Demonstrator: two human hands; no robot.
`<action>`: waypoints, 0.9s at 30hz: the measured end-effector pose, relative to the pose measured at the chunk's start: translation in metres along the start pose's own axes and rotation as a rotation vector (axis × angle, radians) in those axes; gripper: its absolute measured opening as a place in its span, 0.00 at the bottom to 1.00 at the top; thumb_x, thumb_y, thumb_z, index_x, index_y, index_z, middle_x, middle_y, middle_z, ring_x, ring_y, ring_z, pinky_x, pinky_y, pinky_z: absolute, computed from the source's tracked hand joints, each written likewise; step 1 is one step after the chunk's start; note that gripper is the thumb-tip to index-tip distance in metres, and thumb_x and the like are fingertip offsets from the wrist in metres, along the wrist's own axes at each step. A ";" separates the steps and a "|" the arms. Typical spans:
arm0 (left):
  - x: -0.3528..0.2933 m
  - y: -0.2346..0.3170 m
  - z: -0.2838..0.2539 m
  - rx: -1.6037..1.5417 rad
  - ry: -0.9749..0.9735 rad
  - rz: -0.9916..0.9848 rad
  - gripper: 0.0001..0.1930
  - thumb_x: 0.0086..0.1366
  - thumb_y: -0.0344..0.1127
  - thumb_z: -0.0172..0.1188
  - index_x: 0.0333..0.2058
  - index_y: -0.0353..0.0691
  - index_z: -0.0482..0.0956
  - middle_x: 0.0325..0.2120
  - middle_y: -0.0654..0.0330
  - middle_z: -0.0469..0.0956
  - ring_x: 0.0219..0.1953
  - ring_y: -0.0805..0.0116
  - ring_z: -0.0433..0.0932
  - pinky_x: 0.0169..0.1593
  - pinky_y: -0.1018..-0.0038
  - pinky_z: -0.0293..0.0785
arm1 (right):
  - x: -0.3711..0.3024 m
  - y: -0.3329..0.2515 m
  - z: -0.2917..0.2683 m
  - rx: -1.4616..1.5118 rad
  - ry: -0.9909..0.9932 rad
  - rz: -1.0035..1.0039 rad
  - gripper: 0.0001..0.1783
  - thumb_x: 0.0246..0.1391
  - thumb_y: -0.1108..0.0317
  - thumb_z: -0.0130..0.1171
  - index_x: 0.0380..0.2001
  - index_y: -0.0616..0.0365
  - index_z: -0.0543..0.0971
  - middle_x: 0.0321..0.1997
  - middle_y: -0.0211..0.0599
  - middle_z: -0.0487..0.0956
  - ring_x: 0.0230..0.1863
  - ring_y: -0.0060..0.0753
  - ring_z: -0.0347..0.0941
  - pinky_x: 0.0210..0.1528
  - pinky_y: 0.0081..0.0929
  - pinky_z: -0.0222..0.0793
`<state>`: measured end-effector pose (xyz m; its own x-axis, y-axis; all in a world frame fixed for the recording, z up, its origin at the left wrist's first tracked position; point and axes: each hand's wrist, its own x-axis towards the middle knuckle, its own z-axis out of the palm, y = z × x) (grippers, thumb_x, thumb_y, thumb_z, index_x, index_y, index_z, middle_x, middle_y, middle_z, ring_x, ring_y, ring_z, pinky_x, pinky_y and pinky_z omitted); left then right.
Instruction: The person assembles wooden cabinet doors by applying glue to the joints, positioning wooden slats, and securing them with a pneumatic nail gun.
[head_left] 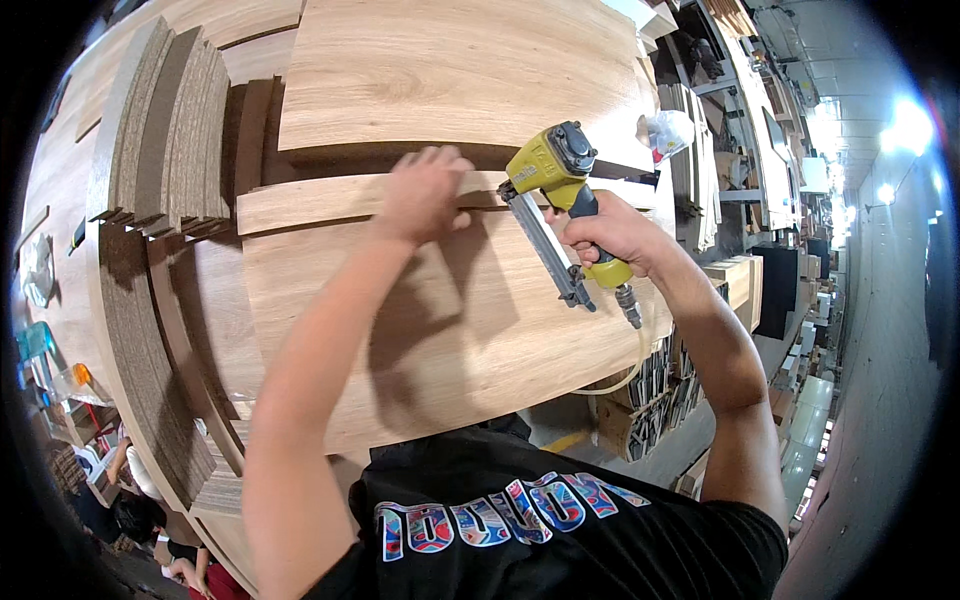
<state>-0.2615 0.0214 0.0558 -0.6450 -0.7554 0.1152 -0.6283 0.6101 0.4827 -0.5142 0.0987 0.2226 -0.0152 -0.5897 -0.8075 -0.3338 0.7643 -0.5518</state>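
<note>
My right hand (622, 238) is wrapped around the handle of a yellow-green and black air nail gun (549, 165). Its nose is at a narrow wood-grain strip (320, 203), though I cannot tell whether it presses on it. The strip runs left to right across a wide wood-grain panel (470, 350) in front of me. Slightly blurred, my left hand (425, 195) grips the strip left of the nail gun, its fingers bent over the far edge. An air hose (640, 360) hangs from the gun's lower end.
Another wood-grain panel (450, 75) lies beyond the strip, across a dark gap. Stacked boards (165, 130) stand on the left. At the right are a plastic bottle (668, 132) and a crate of dark strips (650, 400). People (150, 520) sit at the lower left.
</note>
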 end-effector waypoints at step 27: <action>-0.103 -0.120 -0.103 0.063 0.136 0.009 0.33 0.50 0.46 0.86 0.53 0.46 0.83 0.51 0.61 0.82 0.59 0.56 0.81 0.64 0.55 0.81 | -0.018 -0.047 0.056 -0.015 -0.055 -0.036 0.17 0.62 0.76 0.64 0.54 0.63 0.79 0.23 0.20 0.74 0.21 0.13 0.69 0.26 0.19 0.65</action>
<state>-0.0747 0.0014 0.0748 -0.5882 -0.7730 0.2378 -0.6519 0.6272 0.4262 -0.4456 0.0884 0.2516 0.0488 -0.6015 -0.7974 -0.3471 0.7384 -0.5782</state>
